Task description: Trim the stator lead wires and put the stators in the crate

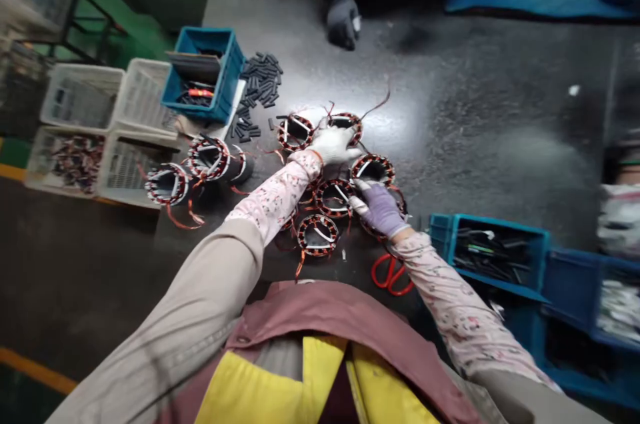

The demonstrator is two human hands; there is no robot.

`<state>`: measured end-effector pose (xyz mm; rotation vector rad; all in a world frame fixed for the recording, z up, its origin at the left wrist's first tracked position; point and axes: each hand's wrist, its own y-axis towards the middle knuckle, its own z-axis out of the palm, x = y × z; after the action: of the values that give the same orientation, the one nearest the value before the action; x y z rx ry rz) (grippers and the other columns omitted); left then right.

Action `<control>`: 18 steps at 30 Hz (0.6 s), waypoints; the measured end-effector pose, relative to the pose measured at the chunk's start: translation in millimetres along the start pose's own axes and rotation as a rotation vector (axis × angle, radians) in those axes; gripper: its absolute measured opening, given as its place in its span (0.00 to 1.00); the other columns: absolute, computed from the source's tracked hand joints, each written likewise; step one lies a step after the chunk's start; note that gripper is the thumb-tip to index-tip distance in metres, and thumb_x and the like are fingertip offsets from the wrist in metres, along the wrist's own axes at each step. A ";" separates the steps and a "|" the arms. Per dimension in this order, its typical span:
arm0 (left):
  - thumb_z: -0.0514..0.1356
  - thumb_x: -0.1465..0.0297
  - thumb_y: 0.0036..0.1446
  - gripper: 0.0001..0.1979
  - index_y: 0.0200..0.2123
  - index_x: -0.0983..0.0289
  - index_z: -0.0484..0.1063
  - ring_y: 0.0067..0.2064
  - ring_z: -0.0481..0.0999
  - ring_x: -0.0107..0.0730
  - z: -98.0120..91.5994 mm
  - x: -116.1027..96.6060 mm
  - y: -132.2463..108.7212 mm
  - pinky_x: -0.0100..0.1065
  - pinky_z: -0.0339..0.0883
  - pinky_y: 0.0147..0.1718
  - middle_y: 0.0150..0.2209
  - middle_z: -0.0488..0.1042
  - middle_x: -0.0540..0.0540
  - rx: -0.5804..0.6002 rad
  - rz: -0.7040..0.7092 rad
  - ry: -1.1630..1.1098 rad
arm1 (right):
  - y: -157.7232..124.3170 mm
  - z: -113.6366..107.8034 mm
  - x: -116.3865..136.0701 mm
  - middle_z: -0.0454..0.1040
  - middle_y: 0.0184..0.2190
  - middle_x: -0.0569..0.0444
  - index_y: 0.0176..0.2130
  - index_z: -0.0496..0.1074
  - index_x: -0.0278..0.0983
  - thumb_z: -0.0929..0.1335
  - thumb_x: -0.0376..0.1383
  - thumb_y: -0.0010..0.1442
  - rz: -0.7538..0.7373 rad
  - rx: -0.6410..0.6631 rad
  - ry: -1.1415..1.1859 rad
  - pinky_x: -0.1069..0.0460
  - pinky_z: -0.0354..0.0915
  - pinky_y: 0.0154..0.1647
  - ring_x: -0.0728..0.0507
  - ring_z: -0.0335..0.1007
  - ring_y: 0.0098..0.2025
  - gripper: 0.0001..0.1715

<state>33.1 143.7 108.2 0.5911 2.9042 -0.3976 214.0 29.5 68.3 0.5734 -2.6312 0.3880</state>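
Several ring-shaped motor stators with red-and-black windings, white strips and loose copper-coloured leads stand in a cluster before me. My left hand (334, 145), in a white glove, reaches over the cluster. Its fingers close on the rim of the far stator (356, 125), their tips partly hidden. Beside it on the left is another stator (295, 133). My right hand (379, 208), in a purple glove with pale fingertips, grips the near side of a stator (373, 169). Closer to me are a stator (334, 199) and another one (318, 235). Red-handled scissors (391, 275) lie by my right forearm.
More stators (168, 184) stand at left. Black sleeve pieces (263, 79) are heaped beside a blue crate (227, 87). White baskets (83, 96) line the left edge. Blue bins (500, 257) are at right. Across the table is another person's gloved hand (343, 21).
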 end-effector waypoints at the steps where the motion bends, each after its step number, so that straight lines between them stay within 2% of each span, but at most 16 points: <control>1: 0.51 0.52 0.59 0.32 0.59 0.65 0.63 0.51 0.72 0.49 4.3 -1.3 -6.0 0.57 0.39 0.62 0.48 0.75 0.63 0.015 0.013 0.013 | -1.2 5.2 6.7 0.65 0.57 0.37 0.61 0.62 0.29 0.59 0.49 0.62 0.019 -0.003 0.020 0.39 0.56 0.62 0.34 0.59 0.59 0.37; 3: 0.51 0.51 0.59 0.31 0.58 0.65 0.65 0.50 0.73 0.49 10.6 -4.9 -20.3 0.56 0.39 0.62 0.46 0.76 0.62 0.044 0.046 0.044 | -7.8 10.9 18.1 0.64 0.57 0.35 0.62 0.60 0.27 0.59 0.48 0.62 0.050 -0.004 0.052 0.37 0.55 0.63 0.33 0.57 0.60 0.38; 5: 0.52 0.53 0.59 0.31 0.59 0.65 0.64 0.52 0.72 0.49 10.0 -11.0 -37.8 0.55 0.40 0.62 0.47 0.76 0.63 0.063 0.074 0.075 | -23.5 5.0 23.0 0.63 0.58 0.36 0.62 0.61 0.28 0.60 0.47 0.62 0.048 -0.011 0.060 0.38 0.55 0.63 0.33 0.57 0.61 0.36; 8: 0.54 0.60 0.58 0.32 0.63 0.67 0.57 0.59 0.66 0.51 -3.2 -28.8 -69.5 0.55 0.41 0.62 0.55 0.70 0.67 0.061 0.110 0.096 | -65.1 -26.4 9.8 0.60 0.62 0.45 0.63 0.60 0.35 0.56 0.43 0.66 0.080 -0.004 -0.025 0.47 0.55 0.64 0.42 0.55 0.64 0.30; 10: 0.55 0.66 0.57 0.33 0.65 0.71 0.54 0.61 0.63 0.54 -6.2 -44.8 -88.4 0.57 0.41 0.62 0.59 0.65 0.71 0.014 0.068 0.121 | -96.8 -50.8 -11.3 0.58 0.64 0.51 0.65 0.58 0.40 0.51 0.38 0.68 0.286 0.108 -0.158 0.52 0.53 0.65 0.48 0.52 0.65 0.29; 11: 0.53 0.69 0.57 0.32 0.65 0.71 0.55 0.62 0.62 0.54 -2.7 -53.4 -94.4 0.58 0.41 0.62 0.59 0.65 0.72 -0.047 0.007 0.126 | -110.4 -60.7 -24.0 0.61 0.62 0.49 0.63 0.61 0.40 0.52 0.36 0.68 0.383 0.121 -0.217 0.51 0.55 0.64 0.47 0.55 0.63 0.28; 12: 0.52 0.70 0.58 0.30 0.64 0.69 0.57 0.63 0.59 0.55 3.7 -62.8 -97.3 0.59 0.39 0.63 0.61 0.64 0.70 -0.095 0.017 0.110 | -121.1 -68.6 -37.3 0.64 0.59 0.47 0.60 0.64 0.40 0.54 0.35 0.67 0.473 0.128 -0.264 0.50 0.58 0.62 0.45 0.60 0.61 0.27; 13: 0.52 0.69 0.59 0.28 0.63 0.65 0.59 0.66 0.56 0.54 12.1 -73.1 -97.4 0.58 0.37 0.64 0.63 0.61 0.67 -0.123 0.089 0.080 | -128.6 -74.4 -50.4 0.67 0.57 0.45 0.57 0.68 0.39 0.56 0.34 0.66 0.546 0.138 -0.298 0.48 0.62 0.59 0.44 0.64 0.57 0.24; 15: 0.55 0.64 0.58 0.28 0.62 0.61 0.62 0.68 0.52 0.55 30.1 -95.9 -92.4 0.57 0.35 0.65 0.65 0.57 0.65 -0.086 0.274 0.034 | -133.7 -80.7 -72.2 0.70 0.52 0.44 0.51 0.72 0.38 0.63 0.34 0.62 0.631 0.174 -0.330 0.46 0.67 0.51 0.42 0.70 0.49 0.19; 16: 0.57 0.61 0.57 0.30 0.62 0.61 0.62 0.68 0.50 0.56 38.2 -107.1 -88.8 0.57 0.35 0.65 0.66 0.55 0.65 -0.029 0.342 0.025 | -132.3 -81.4 -79.5 0.71 0.51 0.44 0.50 0.72 0.38 0.66 0.34 0.60 0.651 0.207 -0.335 0.45 0.69 0.48 0.42 0.71 0.47 0.18; 18: 0.62 0.59 0.51 0.37 0.63 0.63 0.60 0.68 0.48 0.59 51.2 -125.1 -82.3 0.57 0.37 0.65 0.67 0.52 0.68 0.100 0.393 0.041 | -125.0 -79.4 -85.9 0.71 0.50 0.46 0.50 0.71 0.37 0.69 0.37 0.58 0.657 0.268 -0.342 0.44 0.70 0.45 0.44 0.70 0.44 0.20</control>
<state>118.8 10.7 102.8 1.1681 2.7226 -0.4781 367.9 -23.8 121.1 -0.1997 -3.0743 0.9158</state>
